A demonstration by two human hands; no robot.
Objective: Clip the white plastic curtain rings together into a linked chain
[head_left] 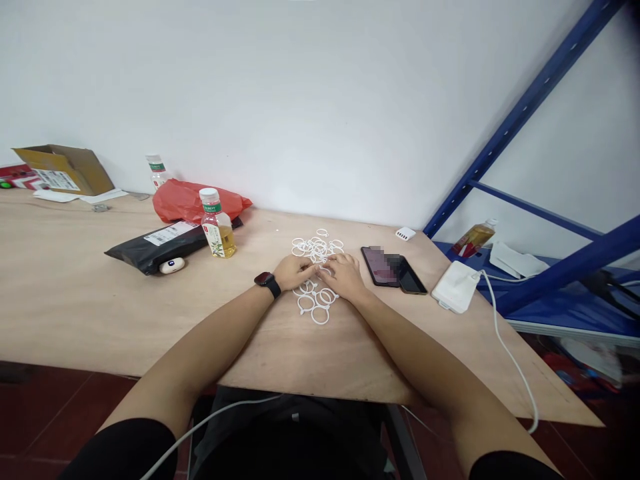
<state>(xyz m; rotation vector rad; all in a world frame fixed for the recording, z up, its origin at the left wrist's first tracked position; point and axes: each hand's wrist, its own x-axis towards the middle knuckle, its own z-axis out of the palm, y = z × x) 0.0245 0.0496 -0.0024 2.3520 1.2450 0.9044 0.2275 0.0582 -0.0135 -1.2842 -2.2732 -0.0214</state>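
Several white plastic rings with small eyelets, like curtain rings, lie on the wooden table (pixel 250 333) in front of me. A far pile of rings (pixel 317 247) sits just beyond my fingertips, and a nearer group of rings (pixel 320 315) lies below my hands. My left hand (pixel 295 272), with a black watch (pixel 269 283) on its wrist, pinches at one white ring (pixel 326 271) between the two groups. From the other side my right hand (pixel 346 275) closes its bent fingers on the same ring. The fingertips partly hide it.
To the right lie two phones (pixel 413 277) and a white power bank (pixel 456 287) with a cable. A drink bottle (pixel 218 227), a black parcel (pixel 150 250), a small white case (pixel 171 265) and a red bag (pixel 185 199) stand left. A blue rack (pixel 530 93) rises at right.
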